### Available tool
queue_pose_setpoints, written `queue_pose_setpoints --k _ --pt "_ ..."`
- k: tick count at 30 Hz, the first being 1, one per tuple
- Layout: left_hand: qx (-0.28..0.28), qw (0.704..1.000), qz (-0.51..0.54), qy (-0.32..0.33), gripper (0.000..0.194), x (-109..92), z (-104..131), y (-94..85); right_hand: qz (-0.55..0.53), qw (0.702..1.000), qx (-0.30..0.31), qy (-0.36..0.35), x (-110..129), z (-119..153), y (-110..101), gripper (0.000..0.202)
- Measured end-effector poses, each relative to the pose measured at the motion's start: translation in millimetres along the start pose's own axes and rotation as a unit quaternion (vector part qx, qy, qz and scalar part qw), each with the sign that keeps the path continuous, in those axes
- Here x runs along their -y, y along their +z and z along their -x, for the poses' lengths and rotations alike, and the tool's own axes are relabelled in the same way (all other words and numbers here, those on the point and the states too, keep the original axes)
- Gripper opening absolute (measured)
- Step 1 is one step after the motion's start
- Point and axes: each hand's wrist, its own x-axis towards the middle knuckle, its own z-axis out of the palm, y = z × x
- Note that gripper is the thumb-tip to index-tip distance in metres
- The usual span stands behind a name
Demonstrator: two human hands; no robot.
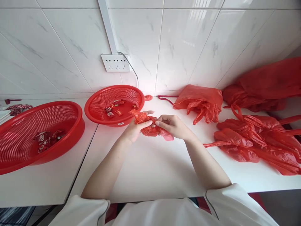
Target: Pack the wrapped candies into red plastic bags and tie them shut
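A crumpled red plastic bag (150,130) is held between my two hands above the white table. My left hand (136,128) grips its left side, the thumb pressed on top and a fingertip showing beyond the bag. My right hand (172,125) pinches the bag's gathered plastic between thumb and fingers, close to my left thumb. A loose end of the bag hangs below the right fingers. Whatever the bag contains is hidden. Just behind my left hand stands a round red basket (94,116) with several small wrapped snacks (115,108) inside.
A larger red basket (75,138) at the left holds several dark red packets (43,139). Red plastic bags (261,135) lie heaped at the right, with another bag (199,97) by the wall. A white power strip (115,63) is on the tiles. A seam divides the tables.
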Motion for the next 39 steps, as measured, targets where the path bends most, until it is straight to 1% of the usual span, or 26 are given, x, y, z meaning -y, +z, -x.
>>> queue_pose_setpoints --k 2,3,4,5,6,8,10,12,15,17,19,20,21,22,23,25,26,27,28,29,30,32,33,35,37,39 --pt "0.013 0.999 -0.027 0.012 0.038 -3 2 -1.5 0.039 0.997 -0.069 -0.008 -4 -2 -2 0.037" --pt "0.026 0.999 -0.036 0.012 0.036 -5 3 -2.1 0.053 0.994 -0.097 -0.023 -6 -3 -3 0.032" --pt "0.044 0.998 -0.043 0.01 0.035 -6 5 -2.5 0.054 0.992 -0.108 -0.043 -8 -4 -4 0.025" --pt "0.066 0.997 -0.046 0.007 0.034 -7 5 -2.7 0.042 0.992 -0.096 -0.066 -10 -5 -4 0.023" --pt "0.089 0.995 -0.046 0.004 0.035 -7 6 -2.6 0.016 0.994 -0.063 -0.088 -11 -6 -3 0.031" --pt "0.129 0.991 -0.041 0.002 0.036 -8 7 -1.9 -0.062 0.991 0.034 -0.11 -14 -8 0 0.052" --pt "0.157 0.987 -0.038 -0.002 0.036 -8 7 -1.2 -0.133 0.979 0.105 -0.11 -17 -9 3 0.062" --pt "0.175 0.984 -0.046 -0.007 0.035 -10 8 -1.2 -0.162 0.974 0.118 -0.104 -19 -11 6 0.064" --pt "0.193 0.978 -0.08 -0.007 0.03 -16 9 -2.9 -0.146 0.981 0.085 -0.091 -22 -13 7 0.062" --pt "0.194 0.974 -0.114 0.0 0.026 -19 9 -4.4 -0.127 0.986 0.067 -0.089 -24 -14 7 0.06" --pt "0.173 0.97 -0.17 0.025 0.021 -19 8 -5.2 -0.104 0.989 0.053 -0.096 -24 -14 8 0.061" --pt "0.147 0.965 -0.211 0.053 0.018 -18 7 -5.1 -0.09 0.99 0.044 -0.099 -23 -13 9 0.062" --pt "0.11 0.954 -0.262 0.094 0.016 -15 7 -4.7 -0.076 0.992 0.035 -0.098 -22 -13 10 0.063" --pt "0.06 0.935 -0.316 0.15 0.014 -12 6 -3.9 -0.062 0.993 0.023 -0.096 -20 -12 12 0.063" --pt "0.006 0.905 -0.368 0.213 0.013 -8 5 -2.9 -0.052 0.994 0.01 -0.093 -18 -11 14 0.063" --pt "-0.089 0.829 -0.444 0.329 0.012 1 3 -0.8 -0.049 0.995 -0.006 -0.084 -11 -8 19 0.063" --pt "-0.122 0.795 -0.466 0.37 0.011 4 3 0.0 -0.061 0.995 -0.005 -0.08 -7 -6 20 0.064" --pt "-0.145 0.77 -0.475 0.401 0.011 7 2 0.6 -0.085 0.994 0.003 -0.075 -4 -5 21 0.066" --pt "-0.157 0.756 -0.474 0.423 0.01 9 2 0.9 -0.12 0.991 0.016 -0.066 -1 -4 22 0.066" --pt "-0.16 0.751 -0.465 0.44 0.01 10 2 1.0 -0.162 0.985 0.03 -0.052 1 -4 21 0.065" --pt "-0.157 0.755 -0.449 0.452 0.01 11 2 0.9 -0.208 0.977 0.041 -0.037 1 -4 20 0.062" --pt "-0.136 0.774 -0.416 0.458 0.016 9 2 0.6 -0.275 0.96 0.057 -0.02 -1 -5 17 0.05" --pt "-0.123 0.782 -0.409 0.455 0.018 8 2 0.4 -0.289 0.955 0.061 -0.024 -4 -7 16 0.043" --pt "-0.101 0.787 -0.419 0.441 0.016 5 2 -0.2 -0.279 0.957 0.056 -0.052 -10 -10 16 0.027" --pt "-0.075 0.793 -0.434 0.421 0.012 2 2 -2.1 -0.241 0.967 0.031 -0.081 -15 -13 16 0.019" --pt "-0.037 0.816 -0.43 0.384 0.012 -2 3 -5.8 -0.186 0.976 -0.005 -0.111 -17 -14 15 0.016"
